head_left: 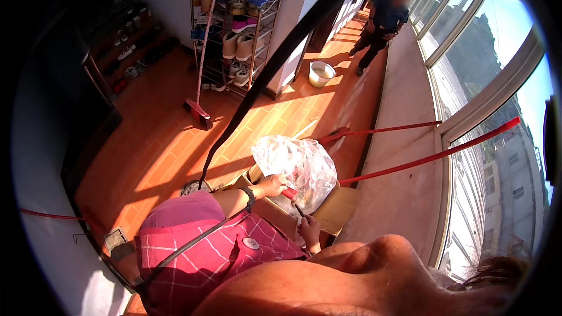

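Note:
My left hand, with a dark band on its wrist, is closed on a small red object whose kind I cannot make out. Closed round the dark handle of a thin tool is my right hand. The tool's upper end meets or lies very near the red object. Right behind both hands, a large clear plastic bag bulges up out of an open cardboard box. What the bag holds is hard to see through the glare.
A broom leans against a shoe rack. A white bucket stands near a person in dark clothes. Red poles slant against the windowed wall at right. A dark strap crosses the view.

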Available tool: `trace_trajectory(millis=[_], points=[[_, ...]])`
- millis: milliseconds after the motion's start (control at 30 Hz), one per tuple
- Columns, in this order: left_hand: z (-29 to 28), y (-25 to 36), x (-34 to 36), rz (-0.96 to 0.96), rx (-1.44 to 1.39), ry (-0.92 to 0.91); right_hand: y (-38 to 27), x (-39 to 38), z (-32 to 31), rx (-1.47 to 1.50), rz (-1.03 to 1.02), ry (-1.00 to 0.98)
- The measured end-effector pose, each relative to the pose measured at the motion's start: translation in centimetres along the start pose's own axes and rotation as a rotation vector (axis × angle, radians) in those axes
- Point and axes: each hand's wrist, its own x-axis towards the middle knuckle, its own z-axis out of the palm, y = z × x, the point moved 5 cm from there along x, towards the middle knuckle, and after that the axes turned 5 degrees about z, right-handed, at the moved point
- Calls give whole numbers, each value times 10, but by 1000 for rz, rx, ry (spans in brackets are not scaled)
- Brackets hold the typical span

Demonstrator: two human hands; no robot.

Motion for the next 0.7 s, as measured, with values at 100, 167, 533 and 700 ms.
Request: trace_trajectory(millis=[100,167,533,700], points=[[3,2,0,49,-15,10,2,-1,2,-20,31,16],[2,1,-3,35,-25,34,1,-2,6,-18,29,15],[-18,-9,-2,-56,-35,98,3,1,4,-147,-78,42],[-50,-13,30,-406,-221,217,-2,-3,-8,-69,45,45]])
